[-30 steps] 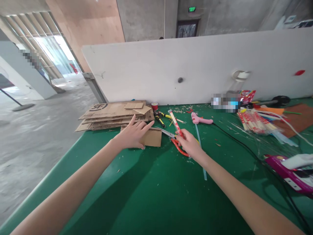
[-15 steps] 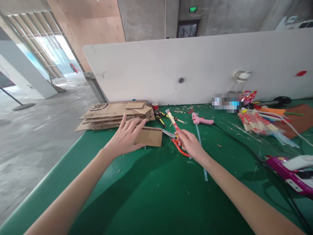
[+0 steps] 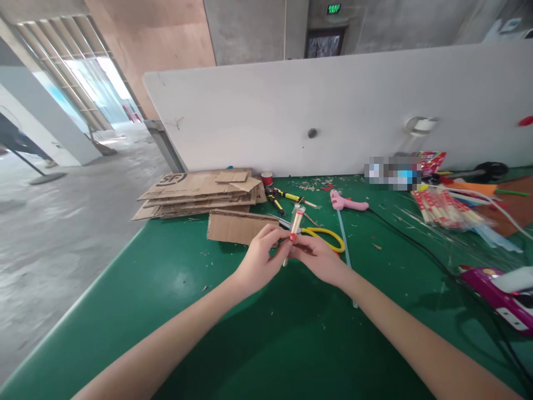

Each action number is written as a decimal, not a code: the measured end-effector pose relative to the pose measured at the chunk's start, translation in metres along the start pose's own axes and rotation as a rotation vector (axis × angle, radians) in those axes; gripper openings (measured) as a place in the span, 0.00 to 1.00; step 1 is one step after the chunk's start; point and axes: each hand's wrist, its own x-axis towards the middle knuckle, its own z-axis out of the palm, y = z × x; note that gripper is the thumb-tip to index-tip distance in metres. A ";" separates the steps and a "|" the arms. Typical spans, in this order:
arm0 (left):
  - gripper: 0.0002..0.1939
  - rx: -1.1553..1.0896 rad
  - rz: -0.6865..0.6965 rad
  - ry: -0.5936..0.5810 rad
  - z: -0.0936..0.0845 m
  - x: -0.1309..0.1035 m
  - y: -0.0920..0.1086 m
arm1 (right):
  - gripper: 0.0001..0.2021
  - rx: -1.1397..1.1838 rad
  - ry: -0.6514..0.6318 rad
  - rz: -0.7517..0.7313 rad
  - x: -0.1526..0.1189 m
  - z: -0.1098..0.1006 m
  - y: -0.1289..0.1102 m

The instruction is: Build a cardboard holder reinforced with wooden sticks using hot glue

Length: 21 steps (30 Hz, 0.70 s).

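Note:
A wrapped bundle of wooden sticks [image 3: 296,223] with a red-and-white band is held between both hands above the green table [image 3: 250,339]. My left hand [image 3: 263,256] pinches it from the left, its fingers closed. My right hand [image 3: 318,256] grips it from the right, fingers also closed. Behind my left hand lies a brown cardboard piece [image 3: 233,226]. Scissors with yellow and orange handles [image 3: 331,236] rest just beyond my right hand, their blades partly hidden by the bundle and the cardboard.
Stacked cardboard [image 3: 191,189] lies at the back left, beside a red spool [image 3: 266,178] and yellow-black tools [image 3: 287,195]. A pink glue gun [image 3: 347,204] with a black cord, packs of sticks [image 3: 445,211] and a purple power strip [image 3: 499,297] are on the right.
My left hand has moved right from the cardboard and closed on the stick bundle. My right hand has brought the bundle slightly left and lower. More of the scissors' yellow handle shows.

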 end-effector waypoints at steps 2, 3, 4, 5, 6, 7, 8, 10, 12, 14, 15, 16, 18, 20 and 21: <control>0.08 -0.033 -0.004 0.021 0.002 0.003 0.001 | 0.10 -0.053 0.003 -0.016 0.000 -0.002 0.001; 0.07 -0.046 -0.019 0.031 0.003 0.005 0.002 | 0.10 -0.082 0.003 -0.030 0.000 -0.003 0.001; 0.07 -0.055 -0.035 0.038 0.006 0.007 0.001 | 0.10 -0.113 0.003 -0.039 0.000 -0.005 0.002; 0.06 -0.062 -0.049 0.043 0.008 0.008 0.001 | 0.09 -0.143 0.001 -0.041 0.000 -0.006 0.002; 0.06 -0.065 -0.055 0.048 0.011 0.009 0.000 | 0.09 -0.170 0.000 -0.035 0.000 -0.007 0.002; 0.06 -0.060 -0.050 0.052 0.014 0.008 -0.002 | 0.09 -0.191 -0.001 -0.023 -0.001 -0.008 0.002; 0.06 -0.048 -0.036 0.053 0.017 0.007 -0.003 | 0.08 -0.206 -0.006 -0.014 -0.001 -0.009 0.002; 0.06 0.004 0.009 0.053 0.018 0.001 -0.007 | 0.08 -0.206 -0.012 -0.015 -0.002 -0.010 0.000; 0.10 0.108 0.069 0.077 0.012 -0.006 -0.013 | 0.08 -0.129 0.054 -0.016 -0.001 -0.011 0.000; 0.12 0.261 0.119 0.155 -0.005 -0.012 -0.022 | 0.09 -0.011 0.192 0.020 0.000 -0.014 -0.001; 0.13 0.356 0.143 0.236 -0.018 -0.014 -0.029 | 0.09 0.036 0.269 0.044 0.001 -0.016 -0.001; 0.14 0.463 0.152 0.308 -0.033 -0.014 -0.036 | 0.10 0.058 0.337 0.064 0.002 -0.019 -0.001; 0.18 0.628 0.109 0.446 -0.068 -0.013 -0.053 | 0.10 0.013 0.420 0.089 0.004 -0.026 -0.001; 0.25 0.624 0.023 0.513 -0.104 -0.012 -0.071 | 0.11 -0.109 0.441 0.124 0.006 -0.034 -0.001; 0.31 0.551 -0.033 0.471 -0.120 -0.011 -0.078 | 0.11 -0.178 0.433 0.158 0.006 -0.036 -0.001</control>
